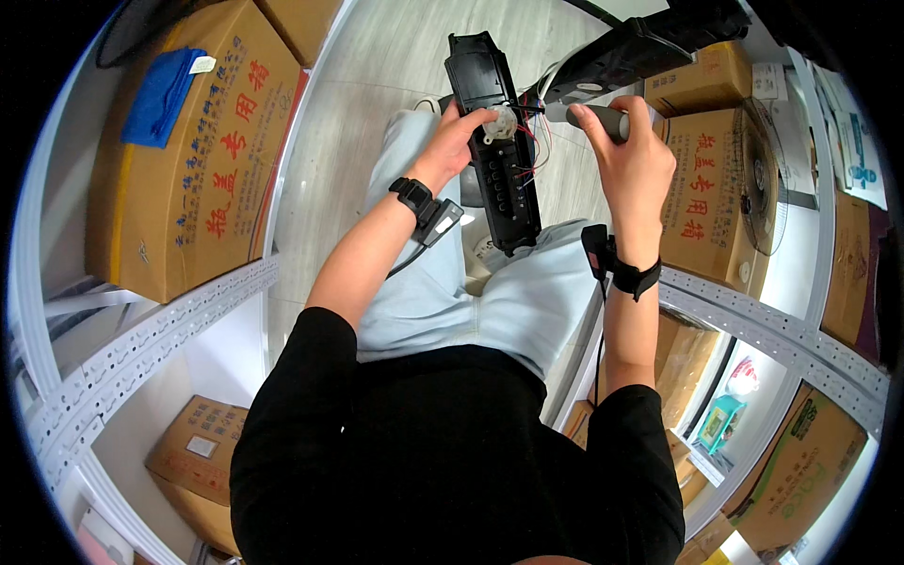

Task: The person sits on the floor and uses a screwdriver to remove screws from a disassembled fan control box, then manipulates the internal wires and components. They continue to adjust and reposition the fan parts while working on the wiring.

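My left hand grips a long black plastic housing along its left edge, thumb on the small round whitish motor fixed to it. The housing stands lengthwise above my lap. Thin red and white wires run from its right side towards a larger black plastic body. Closed around a thick grey handle, my right hand holds what looks like a screwdriver, its end pointing left at the wires and housing. Its tip is hard to make out.
Metal shelving flanks me on both sides. Cardboard boxes fill it, one with a blue cloth on top. At the right, a round wire fan grille leans by another box. Grey wood-pattern floor lies below.
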